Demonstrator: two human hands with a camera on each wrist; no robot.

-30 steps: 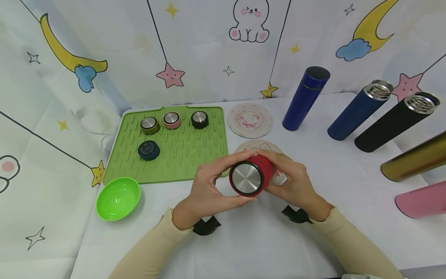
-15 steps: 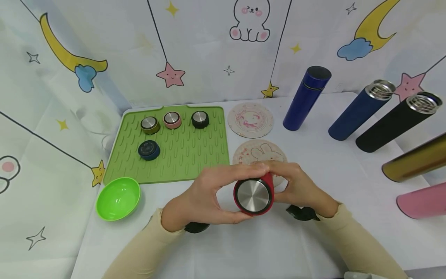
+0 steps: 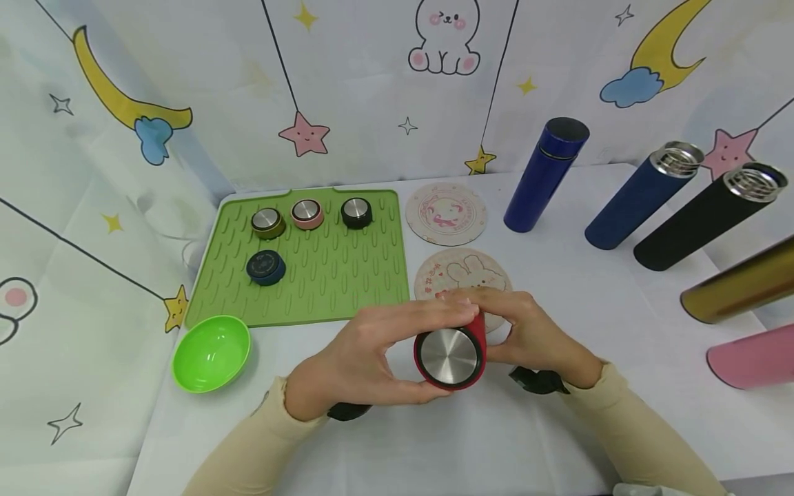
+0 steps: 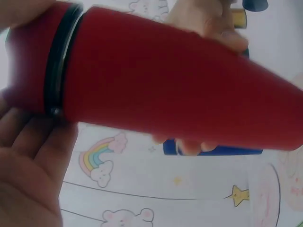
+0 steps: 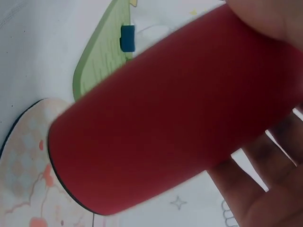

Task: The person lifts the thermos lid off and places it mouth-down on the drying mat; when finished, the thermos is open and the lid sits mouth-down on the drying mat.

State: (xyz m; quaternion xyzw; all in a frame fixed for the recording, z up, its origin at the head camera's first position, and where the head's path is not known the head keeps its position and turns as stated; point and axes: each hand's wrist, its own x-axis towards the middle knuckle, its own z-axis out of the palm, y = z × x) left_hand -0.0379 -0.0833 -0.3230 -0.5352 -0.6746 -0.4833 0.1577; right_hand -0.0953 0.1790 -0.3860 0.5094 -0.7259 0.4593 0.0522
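Note:
A red thermos bottle is held up near the front middle, its steel-topped lid facing the head camera. My left hand grips the lid end, thumb below and fingers over the top. Around the body, behind the lid, my right hand holds on. The left wrist view has the red lid against the body, a dark ring and a thin bright line between them. In the right wrist view the bottle's lower end overlaps a bunny coaster, with my right fingers round the body.
Several lids, one a navy lid, lie on a green mat. A green bowl stands front left, a pink coaster behind. At right are a capped blue bottle, open navy and black bottles, gold and pink bottles.
Both hands have brought the red thermos bottle closer to the person and slightly right, uncovering more of the bunny coaster. My left fingers have shifted across the lid's top side.

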